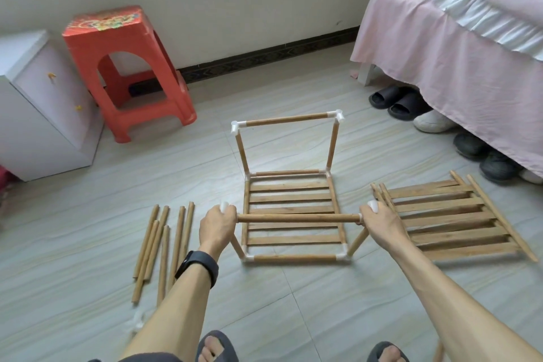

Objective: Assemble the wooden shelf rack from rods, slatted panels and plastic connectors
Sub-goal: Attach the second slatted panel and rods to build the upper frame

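The part-built rack (291, 209) stands on the floor: a slatted panel at the bottom, upright rods at its corners, white plastic connectors at the joints. A far top rod (289, 120) joins the two far uprights. My left hand (217, 226) grips the near left white connector (224, 206). My right hand (379, 225) grips the near right connector (373, 205). A near top rod (298, 218) runs level between both hands. Loose rods (163, 241) lie to the left. Spare slatted panels (452, 220) are stacked at the right.
A red plastic stool (123, 67) and a white cabinet (38, 103) stand at the back left. A bed with a pink skirt (458, 47) fills the right, with several shoes (411, 109) under it. My slippered feet (216, 347) are at the bottom edge.
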Motion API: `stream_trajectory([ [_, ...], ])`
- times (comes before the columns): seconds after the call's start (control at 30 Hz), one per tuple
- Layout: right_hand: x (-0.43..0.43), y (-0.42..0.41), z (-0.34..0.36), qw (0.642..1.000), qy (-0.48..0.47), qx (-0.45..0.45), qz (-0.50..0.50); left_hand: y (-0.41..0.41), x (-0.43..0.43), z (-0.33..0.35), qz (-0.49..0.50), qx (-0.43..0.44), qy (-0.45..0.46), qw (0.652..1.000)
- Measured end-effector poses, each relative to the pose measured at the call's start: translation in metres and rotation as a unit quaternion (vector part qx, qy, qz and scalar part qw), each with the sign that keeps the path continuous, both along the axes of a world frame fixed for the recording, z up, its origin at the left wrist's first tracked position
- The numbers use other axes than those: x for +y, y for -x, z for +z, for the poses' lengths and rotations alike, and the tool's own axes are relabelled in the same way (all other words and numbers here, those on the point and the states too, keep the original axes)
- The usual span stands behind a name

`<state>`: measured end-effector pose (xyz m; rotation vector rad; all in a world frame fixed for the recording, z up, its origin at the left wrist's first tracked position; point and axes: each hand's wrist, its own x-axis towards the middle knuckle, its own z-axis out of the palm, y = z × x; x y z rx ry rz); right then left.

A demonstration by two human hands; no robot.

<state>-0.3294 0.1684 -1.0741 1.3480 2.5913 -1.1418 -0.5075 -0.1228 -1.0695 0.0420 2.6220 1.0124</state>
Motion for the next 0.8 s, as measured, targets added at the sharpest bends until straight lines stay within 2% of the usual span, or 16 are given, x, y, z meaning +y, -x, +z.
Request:
stream_trajectory([
  [0.1,0.001,0.002,0.0,1.0,-0.013,-0.02,0.006,0.0,0.003,0.0,0.008,0.011,0.027,1.0],
  [0.47,0.003,0.022,0.003,0.998,-0.026,-0.041,-0.049,-0.011,-0.008,-0.007,-0.019,-0.024,-0.039,0.999],
  [0.8,-0.001,0.011,0.01,0.999,-0.024,-0.044,-0.012,-0.008,-0.001,0.002,-0.013,-0.031,-0.027,0.999],
])
